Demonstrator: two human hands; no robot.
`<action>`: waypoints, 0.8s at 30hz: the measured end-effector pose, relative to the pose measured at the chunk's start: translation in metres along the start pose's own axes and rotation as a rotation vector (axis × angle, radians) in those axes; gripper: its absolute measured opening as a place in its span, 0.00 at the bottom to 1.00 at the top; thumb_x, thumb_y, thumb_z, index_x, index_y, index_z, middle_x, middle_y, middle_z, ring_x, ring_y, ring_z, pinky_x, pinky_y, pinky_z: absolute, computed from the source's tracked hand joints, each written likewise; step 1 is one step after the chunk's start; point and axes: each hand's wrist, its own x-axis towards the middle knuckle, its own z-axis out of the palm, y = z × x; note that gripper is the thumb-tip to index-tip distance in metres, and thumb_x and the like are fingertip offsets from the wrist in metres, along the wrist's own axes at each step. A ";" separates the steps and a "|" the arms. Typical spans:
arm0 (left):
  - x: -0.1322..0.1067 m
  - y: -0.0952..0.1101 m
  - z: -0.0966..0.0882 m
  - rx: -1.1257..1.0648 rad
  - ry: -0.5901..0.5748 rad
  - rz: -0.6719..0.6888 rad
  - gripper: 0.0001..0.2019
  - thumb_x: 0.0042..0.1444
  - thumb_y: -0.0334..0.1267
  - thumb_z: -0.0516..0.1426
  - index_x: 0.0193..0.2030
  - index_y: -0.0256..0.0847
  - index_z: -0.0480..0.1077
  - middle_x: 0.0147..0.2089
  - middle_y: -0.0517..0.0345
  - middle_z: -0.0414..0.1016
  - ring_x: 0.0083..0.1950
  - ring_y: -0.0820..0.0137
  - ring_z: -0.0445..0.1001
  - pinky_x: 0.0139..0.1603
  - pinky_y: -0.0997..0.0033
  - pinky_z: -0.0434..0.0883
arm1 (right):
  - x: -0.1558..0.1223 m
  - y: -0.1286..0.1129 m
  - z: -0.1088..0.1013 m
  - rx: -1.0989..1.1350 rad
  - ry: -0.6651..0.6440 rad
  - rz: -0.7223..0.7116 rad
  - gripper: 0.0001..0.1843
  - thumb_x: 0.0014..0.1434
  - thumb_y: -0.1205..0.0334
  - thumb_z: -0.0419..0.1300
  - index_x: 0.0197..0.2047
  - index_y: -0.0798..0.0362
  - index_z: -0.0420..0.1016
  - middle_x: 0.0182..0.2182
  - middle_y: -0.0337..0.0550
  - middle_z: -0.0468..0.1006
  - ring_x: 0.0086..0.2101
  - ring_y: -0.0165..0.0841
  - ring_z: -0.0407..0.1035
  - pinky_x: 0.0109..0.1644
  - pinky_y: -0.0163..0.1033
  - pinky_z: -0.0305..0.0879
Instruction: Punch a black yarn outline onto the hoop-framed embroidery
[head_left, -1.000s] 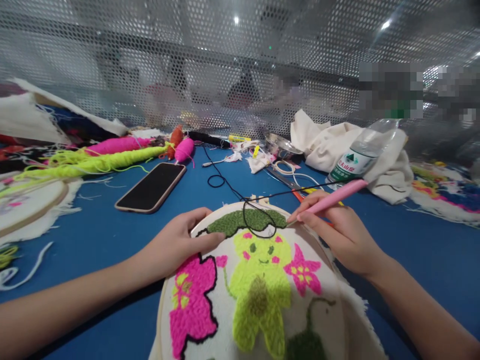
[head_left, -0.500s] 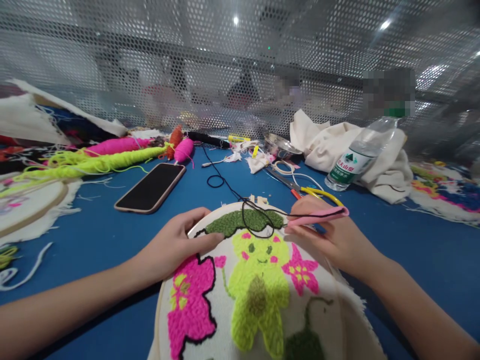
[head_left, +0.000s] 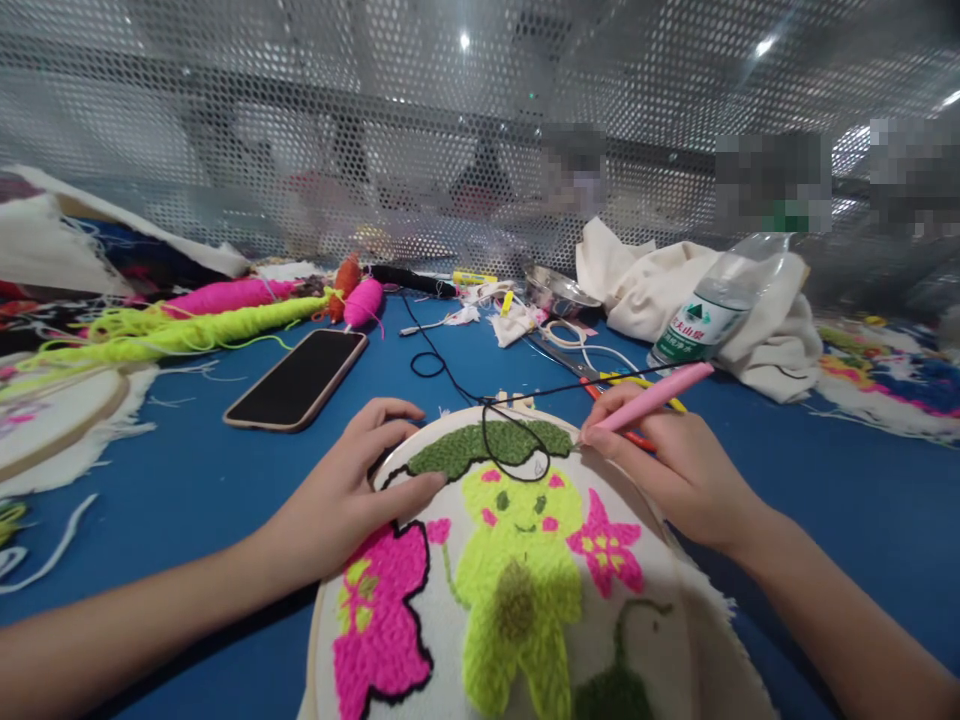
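Observation:
My right hand [head_left: 660, 465] grips a pink punch needle [head_left: 656, 398], its handle tilted up to the right. The thin metal tip meets the cloth at the right end of the green patch. Black yarn [head_left: 517, 470] runs from the handle's top to the left and loops over the design. My left hand [head_left: 367, 490] holds the upper left rim of an embroidery hoop [head_left: 319, 650], thumb on the cloth. On the white cloth stand a yellow bear [head_left: 517, 550], a pink flower edged in black [head_left: 390, 610], and a smaller pink flower [head_left: 609, 543].
A phone [head_left: 300, 380] lies on the blue table [head_left: 187, 460] beyond my left hand. Yarn skeins [head_left: 225, 315] are heaped at the left. Scissors with yellow handles [head_left: 630, 380], a water bottle [head_left: 705, 305] and crumpled cloth [head_left: 622, 270] are behind my right hand. A perforated metal screen [head_left: 420, 180] stands behind.
My right hand has turned the punch needle so its handle points more upward. The yarn at the handle has risen and now stretches straighter. My left hand stays on the hoop.

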 end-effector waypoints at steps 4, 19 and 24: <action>0.000 0.000 0.000 0.051 -0.018 -0.006 0.18 0.49 0.55 0.55 0.33 0.40 0.71 0.50 0.53 0.64 0.50 0.59 0.64 0.55 0.63 0.62 | -0.003 0.003 -0.003 -0.011 0.003 0.019 0.13 0.63 0.57 0.50 0.32 0.52 0.70 0.34 0.44 0.75 0.32 0.34 0.71 0.34 0.38 0.65; 0.002 0.002 -0.003 0.041 -0.079 0.003 0.14 0.50 0.50 0.56 0.33 0.40 0.71 0.49 0.54 0.64 0.47 0.62 0.65 0.52 0.66 0.64 | -0.003 0.005 -0.004 0.034 -0.014 0.013 0.10 0.62 0.58 0.53 0.33 0.51 0.70 0.36 0.43 0.75 0.35 0.34 0.71 0.39 0.39 0.66; 0.000 0.002 -0.003 0.007 -0.049 0.025 0.16 0.51 0.52 0.56 0.31 0.40 0.70 0.48 0.54 0.64 0.46 0.63 0.65 0.48 0.68 0.66 | 0.001 0.000 -0.003 0.105 -0.059 0.033 0.08 0.59 0.58 0.58 0.30 0.50 0.73 0.34 0.41 0.77 0.37 0.35 0.71 0.44 0.40 0.67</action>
